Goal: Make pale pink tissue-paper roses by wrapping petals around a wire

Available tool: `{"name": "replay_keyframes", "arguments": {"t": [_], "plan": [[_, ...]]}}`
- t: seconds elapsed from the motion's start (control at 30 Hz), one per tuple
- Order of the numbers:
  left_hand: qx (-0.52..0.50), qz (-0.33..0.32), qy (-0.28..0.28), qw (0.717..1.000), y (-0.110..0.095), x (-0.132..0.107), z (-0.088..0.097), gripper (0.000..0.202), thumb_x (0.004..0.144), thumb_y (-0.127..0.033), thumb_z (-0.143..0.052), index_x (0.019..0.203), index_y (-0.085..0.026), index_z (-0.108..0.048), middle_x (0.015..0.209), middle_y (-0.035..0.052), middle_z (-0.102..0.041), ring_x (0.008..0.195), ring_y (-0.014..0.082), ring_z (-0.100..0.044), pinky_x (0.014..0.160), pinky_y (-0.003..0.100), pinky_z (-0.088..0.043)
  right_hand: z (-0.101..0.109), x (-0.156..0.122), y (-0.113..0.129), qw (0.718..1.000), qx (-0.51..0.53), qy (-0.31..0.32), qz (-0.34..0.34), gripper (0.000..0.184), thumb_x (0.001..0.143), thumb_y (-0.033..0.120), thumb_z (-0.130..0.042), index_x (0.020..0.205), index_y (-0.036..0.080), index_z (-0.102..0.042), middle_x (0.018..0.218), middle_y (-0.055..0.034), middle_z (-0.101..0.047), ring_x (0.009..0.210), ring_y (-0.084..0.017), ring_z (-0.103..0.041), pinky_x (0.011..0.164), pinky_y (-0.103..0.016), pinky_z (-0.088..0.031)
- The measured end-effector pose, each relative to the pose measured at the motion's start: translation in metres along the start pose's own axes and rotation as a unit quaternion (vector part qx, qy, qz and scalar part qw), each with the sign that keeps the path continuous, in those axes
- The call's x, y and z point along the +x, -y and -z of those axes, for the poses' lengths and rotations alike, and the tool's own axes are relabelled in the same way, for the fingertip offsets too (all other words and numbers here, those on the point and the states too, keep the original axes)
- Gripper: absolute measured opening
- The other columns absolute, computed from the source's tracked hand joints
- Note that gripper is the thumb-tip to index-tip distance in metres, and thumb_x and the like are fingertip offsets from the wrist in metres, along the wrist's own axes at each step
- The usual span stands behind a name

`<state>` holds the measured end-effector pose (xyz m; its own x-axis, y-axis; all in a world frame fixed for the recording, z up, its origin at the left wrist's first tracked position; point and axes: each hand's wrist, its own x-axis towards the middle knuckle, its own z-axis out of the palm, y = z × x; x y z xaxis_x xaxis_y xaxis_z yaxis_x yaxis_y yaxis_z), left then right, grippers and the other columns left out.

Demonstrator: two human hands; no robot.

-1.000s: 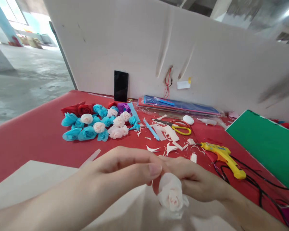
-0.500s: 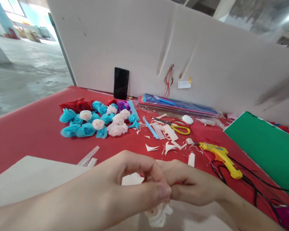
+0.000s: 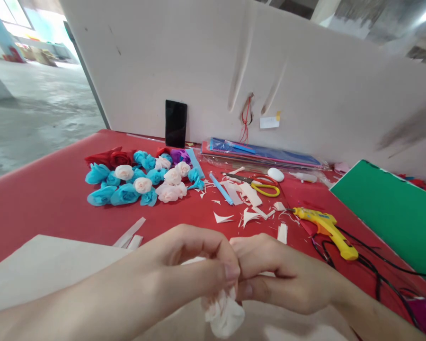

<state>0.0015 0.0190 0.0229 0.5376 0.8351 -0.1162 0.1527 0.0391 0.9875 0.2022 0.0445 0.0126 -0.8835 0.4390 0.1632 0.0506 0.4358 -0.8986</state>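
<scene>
Fingers point(image 3: 213, 277) of the left hand point(image 3: 173, 270) and right hand point(image 3: 291, 279) are pinched together on a pale paper rose point(image 3: 224, 316), held low and near over the cream sheet point(image 3: 49, 270); a second ago its face was shown, now it's turned down and half hidden. Bare red table point(image 3: 39, 203) is left ahead, before the flower pile point(image 3: 138, 177). One glue gun point(image 3: 326, 227) and one pair of scissors point(image 3: 261, 186) are counted, right.

Pinching a small whitish-pink crepe paper rose point(image 3: 224, 315) at its upper end; dangling below the pinch, bunching loosely at the petals, hovering just above the pale sheet point(image 3: 49, 265).
</scene>
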Motion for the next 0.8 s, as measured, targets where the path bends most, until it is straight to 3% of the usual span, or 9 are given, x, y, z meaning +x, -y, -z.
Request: {"name": "replay_keyframes", "arguments": {"t": [0.07,0.1,0.2,0.3,0.47,0.57,0.73,0.8], "plan": [[0.077,-0.13,-0.072,0.986,0.002,0.0,0.002,0.021,0.085,-0.034,-0.051,0.069,-0.026,-0.062,0.061,-0.009,-0.067,0.057,0.0127,-0.066,0.048,0.018,-0.051,-0.001,-0.001,0.006,0.999,-0.029,-0.028,0.004,0.032,0.096,0.024,-0.047,0.069,0.015,-0.06,0.071,-0.0015,-0.061,0.066,-0.011,-0.055,0.071,-0.022,-0.045],[0.128,-0.195,-0.123,0.965,0.002,0.0,0.004,0.02,0.089,-0.031,-0.049,0.074,-0.027,-0.061,0.063,-0.0093,-0.066,0.057,0.0119,-0.065,0.047,0.017,-0.051,-0.002,-0.002,0.009,0.997,-0.054,-0.055,0.003,0.031,0.095,0.021,-0.048,0.066,0.016,-0.058,0.068,0.0002,-0.058,0.065,-0.01,-0.053,0.068,-0.021,-0.044],[0.273,-0.339,-0.251,0.864,-0.001,0.0,0.009,0.018,0.092,-0.018,-0.048,0.083,-0.026,-0.062,0.074,-0.0053,-0.066,0.067,0.0125,-0.064,0.053,0.021,-0.05,-0.012,-0.001,0.016,0.97,-0.153,-0.188,-0.008,0.033,0.094,0.016,-0.048,0.061,0.017,-0.052,0.056,0.0047,-0.046,0.054,-0.008,-0.045,0.057,-0.018,-0.038],[0.327,-0.42,-0.297,0.793,-0.005,-0.001,0.01,0.013,0.085,-0.015,-0.058,0.075,-0.024,-0.061,0.071,-0.0028,-0.062,0.069,0.0164,-0.057,0.066,0.034,-0.048,-0.025,0.0,0.017,0.931,-0.209,-0.3,-0.014,0.037,0.094,0.017,-0.047,0.057,0.017,-0.046,0.052,0.0052,-0.043,0.046,-0.006,-0.042,0.047,-0.018,-0.033],[0.423,-0.474,-0.362,0.682,-0.001,0.002,0.002,0.015,0.075,-0.022,-0.071,0.069,-0.028,-0.059,0.058,-0.007,-0.062,0.06,0.0185,-0.054,0.088,0.044,-0.045,-0.039,0.003,0.017,0.899,-0.258,-0.353,0.007,0.033,0.089,0.01,-0.046,0.057,0.015,-0.052,0.048,0.0024,-0.052,0.043,-0.006,-0.049,0.045,-0.019,-0.036],[0.452,-0.461,-0.368,0.669,0.004,0.004,-0.002,0.012,0.078,-0.023,-0.067,0.07,-0.029,-0.059,0.061,-0.0061,-0.065,0.065,0.02,-0.056,0.098,0.046,-0.042,-0.045,0.006,0.014,0.884,-0.275,-0.378,0.024,0.03,0.085,0.006,-0.047,0.057,0.014,-0.056,0.047,0.0005,-0.056,0.042,-0.007,-0.052,0.045,-0.02,-0.037],[0.468,-0.457,-0.367,0.661,0.005,0.002,-0.003,0.01,0.073,-0.015,-0.065,0.072,-0.024,-0.06,0.062,-0.0052,-0.065,0.065,0.0181,-0.056,0.098,0.047,-0.042,-0.055,0.007,0.003,0.844,-0.286,-0.45,0.064,0.034,0.085,0.01,-0.047,0.052,0.014,-0.054,0.041,0.0019,-0.052,0.035,-0.006,-0.047,0.039,-0.022,-0.031],[0.468,-0.456,-0.366,0.662,0.006,0.001,-0.004,0.01,0.072,-0.014,-0.064,0.071,-0.024,-0.06,0.063,-0.0052,-0.065,0.067,0.0183,-0.056,0.099,0.047,-0.042,-0.057,0.006,0.0,0.843,-0.301,-0.44,0.07,0.034,0.086,0.01,-0.047,0.053,0.015,-0.054,0.042,0.0018,-0.054,0.035,-0.006,-0.049,0.04,-0.022,-0.032]]}}
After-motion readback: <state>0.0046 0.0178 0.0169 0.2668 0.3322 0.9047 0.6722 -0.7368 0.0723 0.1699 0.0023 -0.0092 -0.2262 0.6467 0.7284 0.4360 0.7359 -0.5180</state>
